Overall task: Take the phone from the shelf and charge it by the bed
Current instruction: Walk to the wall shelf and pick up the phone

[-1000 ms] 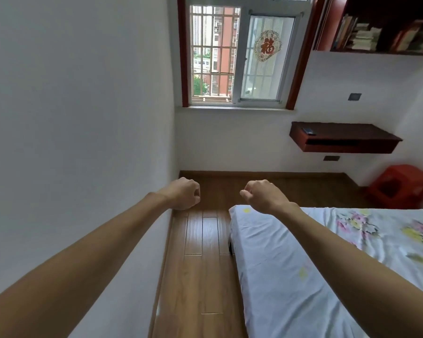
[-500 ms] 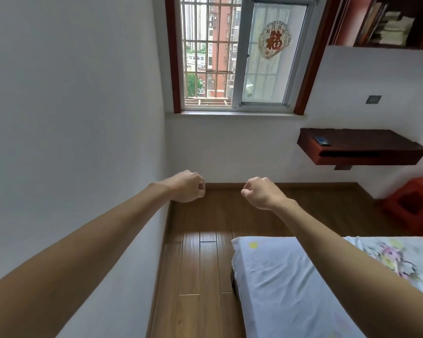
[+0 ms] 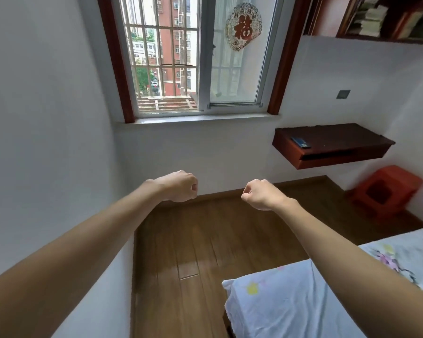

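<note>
A dark phone (image 3: 301, 142) lies flat on the left part of a dark red wall shelf (image 3: 340, 142) at the right, below the window. My left hand (image 3: 180, 186) and my right hand (image 3: 260, 194) are both stretched out in front of me as loose fists, holding nothing. Both hang over the wooden floor, well short of the shelf and lower left of the phone. The bed (image 3: 291, 301) with its white flowered sheet fills the lower right corner, under my right forearm.
A white wall (image 3: 47, 142) runs close along my left. A barred window (image 3: 193, 57) faces me. A red plastic stool (image 3: 386, 191) stands under the shelf's right end. A bookshelf (image 3: 388, 18) hangs at the top right. Wall sockets (image 3: 343, 94) sit above the shelf.
The view has moved forward toward the window and shelf; the bed has slid down and to the right in the frame. Both fists stay closed in the same pose.
</note>
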### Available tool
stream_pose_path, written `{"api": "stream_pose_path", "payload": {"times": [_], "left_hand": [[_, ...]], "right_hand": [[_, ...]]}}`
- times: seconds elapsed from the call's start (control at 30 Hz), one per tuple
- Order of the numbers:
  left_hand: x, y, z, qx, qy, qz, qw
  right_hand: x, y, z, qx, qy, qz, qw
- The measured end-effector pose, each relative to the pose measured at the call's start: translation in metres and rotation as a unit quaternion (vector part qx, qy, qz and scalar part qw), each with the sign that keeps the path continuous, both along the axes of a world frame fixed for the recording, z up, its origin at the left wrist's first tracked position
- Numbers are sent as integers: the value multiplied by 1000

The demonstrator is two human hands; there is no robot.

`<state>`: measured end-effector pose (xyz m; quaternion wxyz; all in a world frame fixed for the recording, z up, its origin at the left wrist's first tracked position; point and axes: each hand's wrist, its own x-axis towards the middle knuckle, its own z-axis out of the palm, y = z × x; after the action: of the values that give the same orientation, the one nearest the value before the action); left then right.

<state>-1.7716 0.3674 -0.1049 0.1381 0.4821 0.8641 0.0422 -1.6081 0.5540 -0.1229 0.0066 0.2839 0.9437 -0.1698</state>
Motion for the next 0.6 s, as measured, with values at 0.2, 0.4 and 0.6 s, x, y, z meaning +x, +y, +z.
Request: {"api": "stream_pose_path", "payload": {"times": [0.2, 0.4, 0.6], "left_hand": [[-86, 96, 8, -2, 9, -88, 996], [-137, 205, -15, -53, 1, -160, 986], [-199, 327, -11, -86, 8, -187, 979]], "right_hand": [[-66, 70, 4, -3, 0, -76, 997], [-116, 159, -9, -10, -1, -131, 991], [-172, 272, -25, -33, 9, -166, 986]]}}
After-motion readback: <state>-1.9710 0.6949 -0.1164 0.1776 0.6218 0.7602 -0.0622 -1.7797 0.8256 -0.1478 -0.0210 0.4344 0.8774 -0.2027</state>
